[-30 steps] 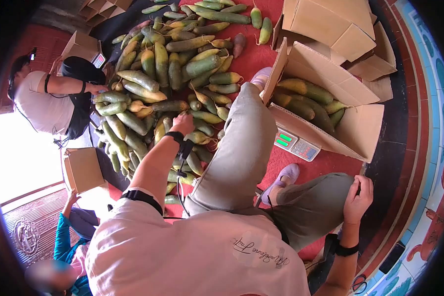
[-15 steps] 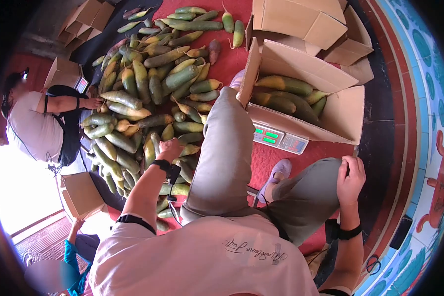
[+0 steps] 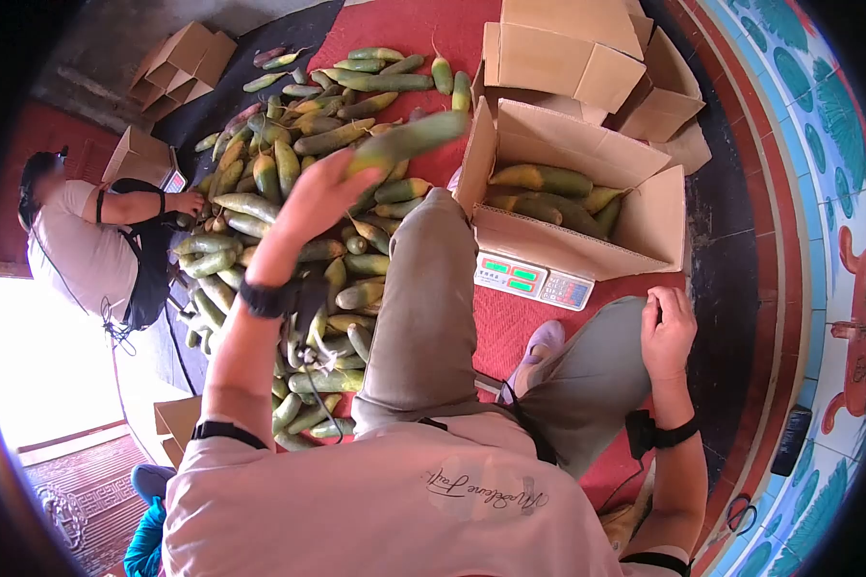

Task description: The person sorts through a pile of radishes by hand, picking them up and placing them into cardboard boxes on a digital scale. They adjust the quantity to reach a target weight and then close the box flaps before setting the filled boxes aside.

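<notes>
Seen from above, a seated person's left hand (image 3: 327, 192) is closed around one end of a long green radish (image 3: 414, 137), its grip pinching thumb and fingers about the thick body. The radish, slightly blurred, hangs over the right edge of a heap of radishes (image 3: 212, 242) on a red carpet (image 3: 486, 332), its free end near the wall of an open cardboard box (image 3: 587, 250) with several inside, by a scale (image 3: 534, 279). The right hand (image 3: 669, 332) rests on the right knee, fingers curled; how tightly, I cannot tell. The radish looks heavy for its length, stiff, smooth and perhaps slippery, likely to bruise or snap if dropped; a full wrap nearer its middle should balance it better than an end hold.
</notes>
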A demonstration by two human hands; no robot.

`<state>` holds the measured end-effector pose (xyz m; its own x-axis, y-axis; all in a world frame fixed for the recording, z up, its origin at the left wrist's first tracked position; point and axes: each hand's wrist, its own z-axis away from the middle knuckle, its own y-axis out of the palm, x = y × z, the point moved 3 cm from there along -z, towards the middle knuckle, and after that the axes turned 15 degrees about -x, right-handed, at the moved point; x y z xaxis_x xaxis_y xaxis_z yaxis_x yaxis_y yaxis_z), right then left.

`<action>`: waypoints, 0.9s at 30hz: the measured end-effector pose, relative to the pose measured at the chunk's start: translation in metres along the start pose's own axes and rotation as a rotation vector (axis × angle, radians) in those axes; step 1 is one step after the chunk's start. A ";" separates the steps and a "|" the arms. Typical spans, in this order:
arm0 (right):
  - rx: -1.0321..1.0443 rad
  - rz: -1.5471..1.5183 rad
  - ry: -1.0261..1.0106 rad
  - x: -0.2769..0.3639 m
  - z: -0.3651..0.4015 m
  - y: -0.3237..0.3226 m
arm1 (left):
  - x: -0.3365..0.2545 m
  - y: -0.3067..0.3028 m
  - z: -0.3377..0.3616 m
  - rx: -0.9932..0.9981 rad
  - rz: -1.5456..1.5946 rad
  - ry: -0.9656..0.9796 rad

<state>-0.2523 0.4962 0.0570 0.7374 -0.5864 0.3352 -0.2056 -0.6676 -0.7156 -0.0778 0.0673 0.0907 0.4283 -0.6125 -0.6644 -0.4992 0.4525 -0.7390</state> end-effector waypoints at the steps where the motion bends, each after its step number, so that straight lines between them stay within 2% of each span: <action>1: -0.003 -0.002 -0.004 0.000 0.001 0.000 | -0.020 0.015 -0.007 0.053 0.106 0.037; 2: -0.003 0.002 -0.006 -0.001 0.001 0.000 | -0.028 0.033 -0.018 0.066 0.083 0.228; 3: 0.000 0.007 -0.008 -0.002 0.002 0.000 | -0.052 0.046 -0.022 0.148 0.065 0.189; 4: 0.000 0.006 -0.014 -0.002 0.003 -0.001 | -0.059 0.068 -0.033 0.181 0.043 0.350; 6: 0.004 0.029 -0.005 -0.004 0.005 -0.002 | -0.074 0.102 -0.044 0.292 0.029 0.281; 11: 0.019 0.026 0.036 -0.007 0.007 -0.007 | -0.061 0.111 -0.056 0.155 0.032 0.370; 13: 0.035 0.020 0.065 -0.006 0.007 -0.008 | -0.020 0.100 -0.056 0.086 0.280 0.245; 14: 0.045 0.020 0.072 -0.007 0.007 -0.008 | 0.006 0.095 -0.053 0.094 0.204 0.138; 15: 0.056 0.017 0.077 -0.008 0.006 -0.007 | 0.040 0.094 -0.051 0.091 0.038 0.210; 19: 0.086 0.029 0.035 -0.009 0.004 -0.002 | 0.145 0.097 0.006 0.139 -0.364 -0.115; 21: 0.106 0.024 0.051 -0.009 0.003 -0.002 | 0.267 0.146 0.045 0.307 -0.553 0.023; 23: 0.132 0.059 0.039 -0.009 0.003 0.000 | 0.267 0.142 0.091 0.288 -0.517 -0.162; 27: 0.149 0.051 0.037 -0.010 0.001 0.003 | 0.286 0.156 0.139 0.393 -0.711 -0.317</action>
<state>-0.2594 0.5010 0.0509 0.7034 -0.6365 0.3163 -0.1427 -0.5624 -0.8145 0.0719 0.0531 -0.2300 0.7580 -0.6521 0.0123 0.2373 0.2582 -0.9365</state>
